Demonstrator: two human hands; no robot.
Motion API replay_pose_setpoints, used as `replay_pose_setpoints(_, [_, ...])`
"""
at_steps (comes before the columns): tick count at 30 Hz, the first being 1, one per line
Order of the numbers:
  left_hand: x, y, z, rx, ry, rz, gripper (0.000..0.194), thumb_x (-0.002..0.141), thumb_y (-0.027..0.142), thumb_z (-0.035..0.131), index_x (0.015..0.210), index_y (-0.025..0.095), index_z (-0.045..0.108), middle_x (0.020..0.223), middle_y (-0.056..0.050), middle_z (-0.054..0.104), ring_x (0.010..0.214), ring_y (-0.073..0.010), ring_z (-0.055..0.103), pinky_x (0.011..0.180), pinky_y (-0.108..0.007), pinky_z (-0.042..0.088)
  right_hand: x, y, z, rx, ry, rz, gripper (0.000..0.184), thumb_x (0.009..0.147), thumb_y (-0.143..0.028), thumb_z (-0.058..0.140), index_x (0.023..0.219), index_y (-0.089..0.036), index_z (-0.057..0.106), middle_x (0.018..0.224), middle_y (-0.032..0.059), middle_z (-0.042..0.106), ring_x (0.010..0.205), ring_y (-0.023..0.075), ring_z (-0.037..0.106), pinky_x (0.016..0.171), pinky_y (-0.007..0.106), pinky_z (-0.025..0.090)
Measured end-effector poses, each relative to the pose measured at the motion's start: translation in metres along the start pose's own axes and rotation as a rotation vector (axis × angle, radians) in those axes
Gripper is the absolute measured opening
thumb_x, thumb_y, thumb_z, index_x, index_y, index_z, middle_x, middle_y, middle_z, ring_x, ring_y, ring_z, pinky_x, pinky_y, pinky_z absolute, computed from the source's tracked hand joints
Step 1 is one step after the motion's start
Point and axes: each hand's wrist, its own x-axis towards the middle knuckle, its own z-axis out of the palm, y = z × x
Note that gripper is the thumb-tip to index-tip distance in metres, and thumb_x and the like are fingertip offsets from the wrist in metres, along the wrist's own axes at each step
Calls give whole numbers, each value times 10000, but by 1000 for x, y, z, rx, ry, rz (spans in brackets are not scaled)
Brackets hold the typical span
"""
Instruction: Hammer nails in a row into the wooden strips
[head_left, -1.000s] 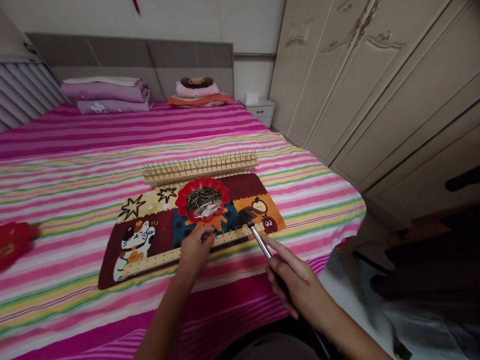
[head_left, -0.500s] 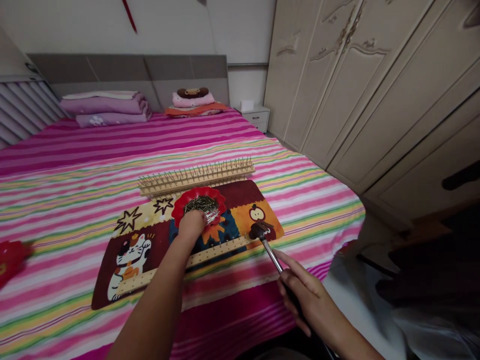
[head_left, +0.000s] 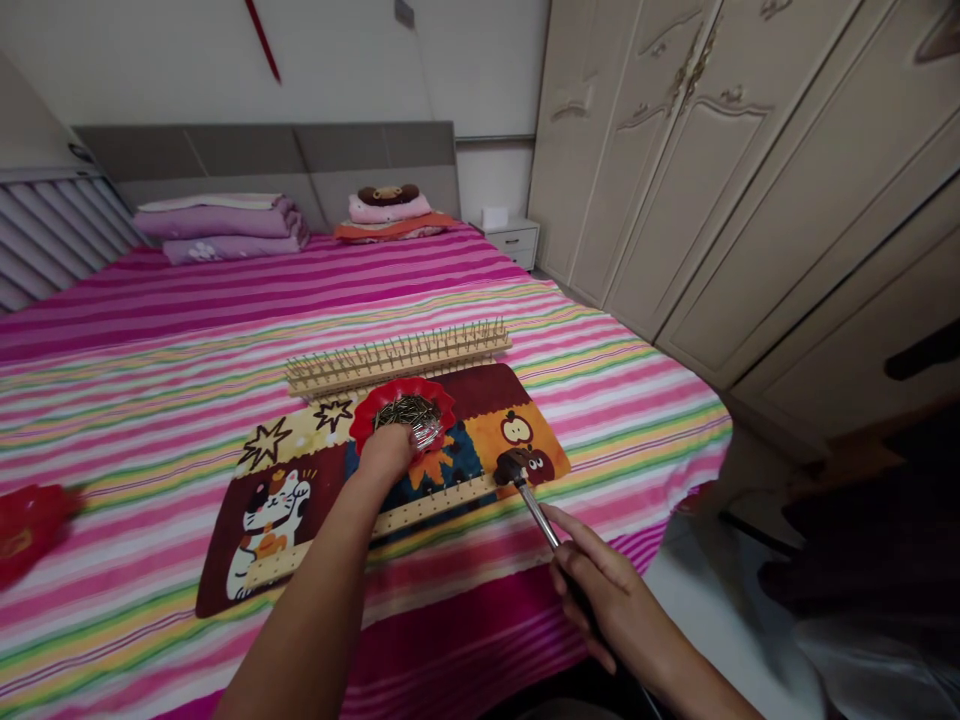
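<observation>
My left hand (head_left: 388, 450) reaches into the near edge of a red bowl (head_left: 439, 397) full of small metal nails (head_left: 409, 412); its fingers curl down among them and what they hold is hidden. My right hand (head_left: 600, 590) grips the handle of a small hammer (head_left: 516, 470), whose dark head rests at the right end of a perforated wooden strip (head_left: 420, 506). The strip lies across a colourful cartoon mat (head_left: 300, 470) on the striped bed.
A second wooden strip (head_left: 397, 355) studded with upright nails lies behind the bowl. A red bag (head_left: 30, 525) sits at the left edge. Folded bedding (head_left: 221, 215) is stacked at the headboard. Wardrobe doors (head_left: 712, 170) stand along the right, and the bed's edge (head_left: 705, 440) drops off there.
My left hand left the perforated strip and went forward into the red bowl of nails. The hammer head came down to rest at the strip's right end.
</observation>
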Motion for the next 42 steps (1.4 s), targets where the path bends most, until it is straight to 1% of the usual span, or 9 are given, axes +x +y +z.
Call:
replay_pose_setpoints(5, [0,1,-2,-109,37,-9,151,686,147,573,547,200,595,602,-58,635,623,-174,578,603,-256,381,-4,0,0,-8,-5,2,594,816,-406,544,1382,-254,446,650,-48,522,336,41,356,226,107,240])
replay_pose_setpoints(10, [-12,-13,-21,-280,88,-9,64,688,221,573,639,211,613,591,-1,623,581,-129,542,574,-229,388,-3,2,-2,1,15,5,624,800,-407,560,1393,-257,432,654,-46,527,336,48,369,222,111,237])
replay_pose_setpoints(13, [-25,-21,-29,-679,72,-47,188,626,301,616,779,196,646,627,5,647,577,-118,552,542,-215,399,-3,3,-2,7,-7,8,628,795,-416,568,1389,-262,436,663,-43,533,333,48,366,220,117,234])
replay_pose_setpoints(16, [-41,-24,-32,-1189,-3,-145,355,473,336,724,777,159,679,654,-28,671,542,-100,516,466,-198,342,-4,4,-2,2,-28,5,622,799,-421,571,1386,-262,442,674,-40,538,332,48,373,220,123,244])
replay_pose_setpoints(20, [-65,-25,-29,-1405,-65,-252,395,383,263,790,751,136,719,722,-70,701,613,-103,558,512,-196,395,-3,7,-3,-2,-59,-6,629,810,-430,561,1396,-250,420,684,-41,542,338,44,383,218,117,258])
replay_pose_setpoints(23, [-82,-28,-19,-1442,-51,-298,452,353,265,845,776,151,730,719,-49,701,654,-105,587,566,-194,427,-2,9,-3,-10,-79,-9,669,796,-453,566,1409,-245,398,675,-45,541,337,47,375,207,120,257])
replay_pose_setpoints(28, [-100,-33,8,-1367,30,-330,475,361,410,856,737,152,724,715,-14,679,573,-62,511,521,-187,380,-6,2,5,-39,-95,19,672,786,-439,563,1408,-244,398,656,-55,527,346,48,377,218,114,257])
replay_pose_setpoints(36, [-98,-18,34,-1278,140,-291,519,355,525,800,677,157,625,555,17,594,484,-85,476,460,-211,356,-8,-2,12,-69,-122,27,638,799,-420,532,1395,-232,405,657,-59,521,354,46,364,220,109,244])
replay_pose_setpoints(42, [-97,-21,46,-1114,119,-258,409,504,516,718,719,171,677,549,27,603,469,-82,448,478,-215,346,-5,-3,11,-76,-116,36,632,786,-423,530,1378,-232,419,654,-65,514,349,42,362,219,108,246])
